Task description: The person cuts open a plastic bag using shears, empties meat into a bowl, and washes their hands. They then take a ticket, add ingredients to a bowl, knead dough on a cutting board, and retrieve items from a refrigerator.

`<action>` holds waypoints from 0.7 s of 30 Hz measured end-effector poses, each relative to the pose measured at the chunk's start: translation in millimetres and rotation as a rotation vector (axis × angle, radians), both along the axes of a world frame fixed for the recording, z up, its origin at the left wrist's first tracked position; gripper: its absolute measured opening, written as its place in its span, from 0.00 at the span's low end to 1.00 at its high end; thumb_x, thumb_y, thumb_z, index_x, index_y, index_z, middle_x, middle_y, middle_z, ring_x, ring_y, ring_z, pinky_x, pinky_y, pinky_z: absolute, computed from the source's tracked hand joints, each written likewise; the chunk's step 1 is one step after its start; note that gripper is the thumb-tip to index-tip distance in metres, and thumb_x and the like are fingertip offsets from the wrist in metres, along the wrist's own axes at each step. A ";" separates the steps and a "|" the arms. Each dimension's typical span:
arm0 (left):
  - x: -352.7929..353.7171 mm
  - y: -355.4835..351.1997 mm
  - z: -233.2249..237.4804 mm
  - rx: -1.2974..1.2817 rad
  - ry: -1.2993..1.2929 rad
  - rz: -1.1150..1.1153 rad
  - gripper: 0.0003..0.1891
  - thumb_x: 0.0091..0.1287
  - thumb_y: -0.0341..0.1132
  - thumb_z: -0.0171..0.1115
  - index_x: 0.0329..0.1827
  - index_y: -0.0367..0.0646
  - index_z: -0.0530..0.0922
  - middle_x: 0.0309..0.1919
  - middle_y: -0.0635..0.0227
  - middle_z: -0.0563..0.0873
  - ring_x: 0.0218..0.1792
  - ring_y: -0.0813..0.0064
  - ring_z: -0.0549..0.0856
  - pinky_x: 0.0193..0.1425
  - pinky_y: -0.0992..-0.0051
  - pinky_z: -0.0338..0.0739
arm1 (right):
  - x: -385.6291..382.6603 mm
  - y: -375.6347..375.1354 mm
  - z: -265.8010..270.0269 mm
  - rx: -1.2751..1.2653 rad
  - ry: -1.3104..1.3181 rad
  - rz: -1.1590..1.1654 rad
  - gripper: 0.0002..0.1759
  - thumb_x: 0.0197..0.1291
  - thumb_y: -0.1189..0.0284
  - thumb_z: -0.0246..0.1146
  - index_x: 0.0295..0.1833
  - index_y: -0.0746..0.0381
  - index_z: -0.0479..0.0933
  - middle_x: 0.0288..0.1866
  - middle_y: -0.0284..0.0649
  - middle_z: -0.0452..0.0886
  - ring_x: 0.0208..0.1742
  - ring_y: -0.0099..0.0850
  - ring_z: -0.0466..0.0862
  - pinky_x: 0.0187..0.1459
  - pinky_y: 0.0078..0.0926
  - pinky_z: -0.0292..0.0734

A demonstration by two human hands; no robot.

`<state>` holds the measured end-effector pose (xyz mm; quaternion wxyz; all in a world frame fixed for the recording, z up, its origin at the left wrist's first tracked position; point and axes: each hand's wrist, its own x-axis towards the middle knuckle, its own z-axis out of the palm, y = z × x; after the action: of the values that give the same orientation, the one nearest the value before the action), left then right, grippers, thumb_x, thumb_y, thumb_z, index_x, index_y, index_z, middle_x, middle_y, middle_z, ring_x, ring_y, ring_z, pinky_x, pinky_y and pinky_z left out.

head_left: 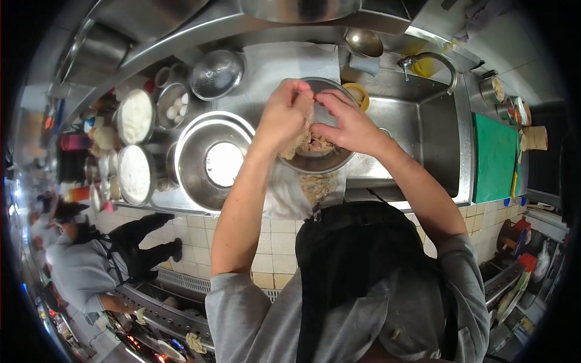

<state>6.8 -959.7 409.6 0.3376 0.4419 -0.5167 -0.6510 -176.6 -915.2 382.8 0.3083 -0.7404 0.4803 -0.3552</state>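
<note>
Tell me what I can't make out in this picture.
All in the head view:
The grey bowl: rim partly hidden by the left hand and right hand.
The food inside: partly covered by the hands.
The steel pot: cut off by the top edge.
The far-left containers: labels too blurred to read.

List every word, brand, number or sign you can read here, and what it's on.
None can be read.
Containers at far left: too small and blurred to tell any lettering.
Grey bowl: no text visible.
Green board: no text visible.
</note>
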 end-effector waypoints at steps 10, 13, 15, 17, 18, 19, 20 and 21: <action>26.4 -6.0 -12.1 -0.210 -0.163 -0.192 0.18 0.71 0.37 0.69 0.59 0.39 0.77 0.38 0.69 0.83 0.30 0.82 0.79 0.33 0.78 0.75 | -7.2 -11.0 -6.3 0.010 -0.093 -0.011 0.07 0.67 0.78 0.62 0.48 0.64 0.80 0.42 0.46 0.85 0.44 0.43 0.86 0.47 0.35 0.81; 29.0 -0.2 -22.1 -0.534 -0.529 -0.199 0.15 0.66 0.34 0.70 0.54 0.40 0.86 0.36 0.67 0.88 0.35 0.81 0.84 0.43 0.75 0.80 | -11.5 -8.2 -8.1 0.220 -0.181 -0.001 0.07 0.74 0.78 0.59 0.53 0.64 0.79 0.43 0.33 0.83 0.46 0.21 0.82 0.49 0.24 0.79; 25.0 4.4 -29.4 -0.516 -0.548 -0.164 0.12 0.67 0.35 0.68 0.50 0.39 0.86 0.33 0.59 0.88 0.36 0.71 0.87 0.43 0.70 0.81 | -10.2 -6.2 -11.3 0.243 -0.228 -0.017 0.07 0.76 0.76 0.58 0.54 0.64 0.78 0.44 0.31 0.82 0.47 0.20 0.81 0.50 0.23 0.79; 19.8 10.2 -32.6 -0.498 -0.563 -0.135 0.11 0.67 0.36 0.66 0.46 0.38 0.86 0.30 0.52 0.87 0.36 0.61 0.91 0.43 0.65 0.82 | -11.8 -5.6 -16.9 0.266 -0.274 -0.039 0.07 0.77 0.75 0.57 0.54 0.64 0.78 0.44 0.30 0.81 0.47 0.18 0.80 0.50 0.23 0.79; 18.0 14.0 -32.9 -0.368 -0.488 -0.145 0.10 0.68 0.36 0.65 0.45 0.38 0.86 0.30 0.51 0.87 0.36 0.60 0.91 0.43 0.65 0.82 | -12.7 -6.1 -20.0 0.272 -0.322 -0.043 0.07 0.78 0.74 0.57 0.55 0.64 0.78 0.45 0.30 0.81 0.48 0.18 0.80 0.51 0.23 0.79; 16.1 15.9 -33.1 -0.239 -0.412 -0.156 0.10 0.69 0.35 0.64 0.44 0.38 0.86 0.31 0.50 0.87 0.36 0.58 0.90 0.43 0.64 0.82 | -13.7 -6.9 -21.8 0.277 -0.371 -0.047 0.08 0.79 0.73 0.56 0.55 0.64 0.77 0.46 0.30 0.80 0.48 0.18 0.79 0.52 0.23 0.79; 14.6 17.3 -35.1 -0.240 -0.412 -0.158 0.10 0.69 0.35 0.64 0.44 0.38 0.86 0.31 0.50 0.87 0.36 0.58 0.90 0.43 0.64 0.82 | -14.5 -6.4 -22.7 0.276 -0.371 -0.049 0.08 0.79 0.73 0.56 0.55 0.64 0.77 0.46 0.30 0.80 0.48 0.18 0.79 0.52 0.23 0.79; 13.8 18.4 -38.8 -0.200 -0.421 -0.148 0.10 0.70 0.35 0.63 0.45 0.38 0.86 0.31 0.51 0.87 0.35 0.60 0.90 0.43 0.64 0.81 | -14.9 -6.1 -23.0 0.332 -0.437 -0.039 0.08 0.79 0.72 0.56 0.55 0.63 0.77 0.46 0.29 0.80 0.48 0.18 0.79 0.52 0.22 0.78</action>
<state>20.6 -941.3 370.8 0.2161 0.4931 -0.6686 -0.5130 -191.5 -921.3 359.7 0.5149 -0.5762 0.4681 -0.4287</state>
